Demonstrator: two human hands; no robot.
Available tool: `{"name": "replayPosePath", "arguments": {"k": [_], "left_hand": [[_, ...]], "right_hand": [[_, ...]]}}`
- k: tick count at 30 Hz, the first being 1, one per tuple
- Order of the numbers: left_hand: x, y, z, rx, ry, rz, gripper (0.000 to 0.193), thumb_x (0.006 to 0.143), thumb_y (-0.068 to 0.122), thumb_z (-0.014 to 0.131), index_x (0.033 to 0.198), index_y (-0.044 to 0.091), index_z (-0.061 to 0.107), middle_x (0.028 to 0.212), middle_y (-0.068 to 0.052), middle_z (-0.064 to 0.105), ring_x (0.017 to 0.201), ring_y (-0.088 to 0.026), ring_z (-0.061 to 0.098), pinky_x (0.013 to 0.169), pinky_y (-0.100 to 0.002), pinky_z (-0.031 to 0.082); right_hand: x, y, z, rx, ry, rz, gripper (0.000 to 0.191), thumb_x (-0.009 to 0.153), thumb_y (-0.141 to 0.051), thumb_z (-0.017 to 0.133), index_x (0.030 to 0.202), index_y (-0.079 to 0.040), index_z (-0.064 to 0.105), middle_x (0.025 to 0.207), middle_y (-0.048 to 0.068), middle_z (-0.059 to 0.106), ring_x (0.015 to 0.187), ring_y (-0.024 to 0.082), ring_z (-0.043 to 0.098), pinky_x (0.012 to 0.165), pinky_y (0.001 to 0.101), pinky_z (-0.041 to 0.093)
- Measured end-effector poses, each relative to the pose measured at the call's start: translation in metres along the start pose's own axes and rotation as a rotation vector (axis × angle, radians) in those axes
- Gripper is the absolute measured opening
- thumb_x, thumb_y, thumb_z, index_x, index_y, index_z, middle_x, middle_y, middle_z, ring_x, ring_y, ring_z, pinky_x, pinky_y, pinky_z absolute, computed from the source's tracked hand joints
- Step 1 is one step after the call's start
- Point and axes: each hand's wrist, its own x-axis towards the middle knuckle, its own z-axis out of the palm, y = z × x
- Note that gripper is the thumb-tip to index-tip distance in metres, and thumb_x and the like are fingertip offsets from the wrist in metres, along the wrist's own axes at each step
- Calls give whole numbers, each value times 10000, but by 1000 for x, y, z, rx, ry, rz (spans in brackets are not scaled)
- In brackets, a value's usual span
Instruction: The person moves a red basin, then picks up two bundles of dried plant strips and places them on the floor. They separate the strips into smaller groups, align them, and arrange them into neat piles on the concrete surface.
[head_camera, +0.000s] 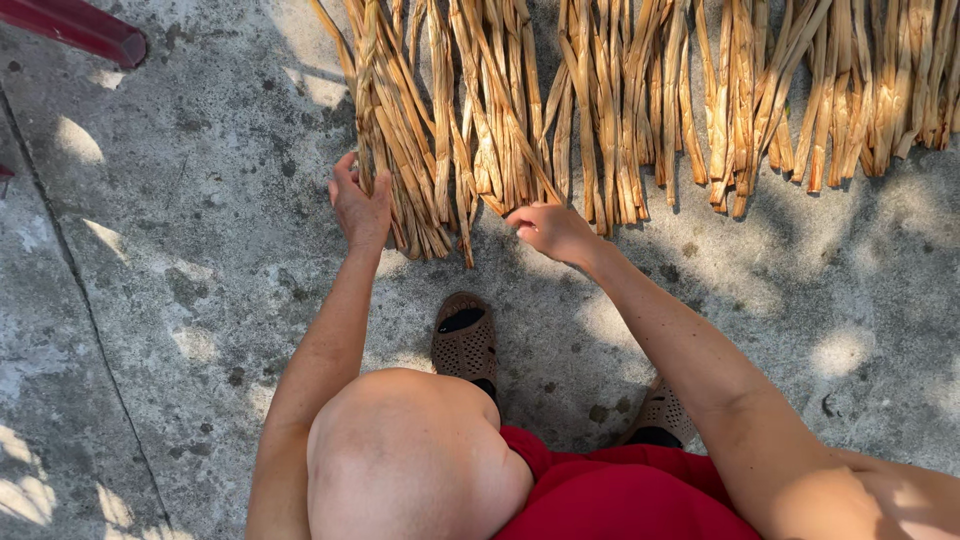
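Long dried straw-coloured plant strips (620, 100) lie side by side in a row on the concrete ground (180, 260), their ends pointing toward me. My left hand (358, 205) grips the lower ends of the leftmost bundle of strips (400, 150), thumb on the outer side. To its right, my right hand (548, 230) pinches the tip of a strip (520, 160) near the middle of the row. I am crouched, with my knee low in view.
My two brown perforated shoes (464, 340) stand on the concrete just below the strips. A dark red bar (80, 28) crosses the top left corner. A crack in the concrete (90, 310) runs down the left side.
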Motion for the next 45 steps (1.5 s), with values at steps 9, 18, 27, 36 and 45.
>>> {"name": "replayPosePath", "arguments": {"k": [9,18,27,36,45], "left_hand": [[-18,-33,-33,279,-577,-366,566,921,664,643,966,109,743,952,-111,772,918,-257,757,812,-425,618],[-47,-24,6,112,-1210,-210,608,862,581,653,1385,280,583,1191,-40,721,965,-200,731,851,-396,614],[-46,-13,11,112,-1150,-177,494,943,451,640,1379,220,622,1103,-86,773,861,-172,748,778,-359,624],[-24,28,8,489,-447,596,492,902,538,682,1367,390,620,1570,-61,306,1478,-315,236,1189,-586,286],[-24,11,29,584,-388,478,801,914,568,670,1594,304,340,1715,-67,61,1576,-338,-17,1210,-646,215]], "right_hand": [[5,-46,69,-67,-346,-106,333,985,-269,618,1303,-197,682,1260,32,701,1151,217,660,1035,402,510],[18,-5,15,-42,-218,-147,363,925,-261,656,1264,-140,698,1211,45,705,1122,214,659,975,387,500],[0,-13,-38,184,265,21,299,994,-206,582,1246,-145,731,1129,97,755,988,205,722,917,377,580],[14,-20,-35,37,603,162,752,853,-150,697,1543,-84,404,1550,198,301,1332,418,396,1099,566,349],[12,-24,-29,-99,559,19,591,954,-206,622,1519,-103,483,1571,33,430,1193,319,548,1075,445,472]]}}
